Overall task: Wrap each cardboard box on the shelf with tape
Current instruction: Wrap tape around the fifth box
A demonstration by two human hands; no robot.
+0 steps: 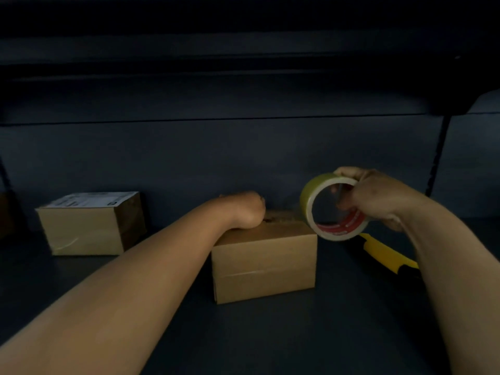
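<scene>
At frame centre, my left hand (pixel 247 209) rests on the near cardboard box (pixel 263 262), fingers hidden behind it (grip unclear). Right of it, my right hand (pixel 376 197) grips the tape roll (pixel 334 207) above a yellow utility knife (pixel 384 253). Far left sits a labelled box (pixel 90 223).

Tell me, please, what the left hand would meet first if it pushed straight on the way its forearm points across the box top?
Probably the shelf's dark back wall. The left hand rests on the middle box, aimed past its far edge; nothing else shows in that line. Depth is hard to judge in this dim view.
</scene>
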